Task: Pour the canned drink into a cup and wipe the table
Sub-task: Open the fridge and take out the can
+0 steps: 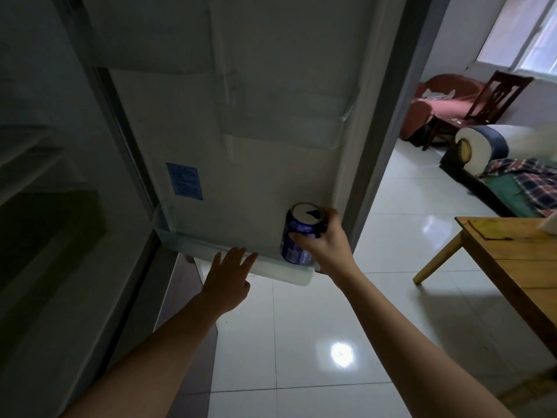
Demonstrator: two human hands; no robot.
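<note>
A blue drink can [294, 236] with a silver top stands in the bottom shelf [211, 248] of the open fridge door. My right hand [324, 239] grips the can from its right side, fingers curled round it. With fingers spread and straight, my left hand [229, 274] rests against the front edge of that door shelf, left of the can. The wooden table [512, 267] shows at the right edge of the view. No cup is in sight.
The open fridge door [256, 116] fills the middle, the dark fridge interior [54, 206] lies to the left. Glossy white floor tiles [331, 342] spread below. A sofa with a plaid cloth [518, 182] and a wooden chair [488, 107] stand at the back right.
</note>
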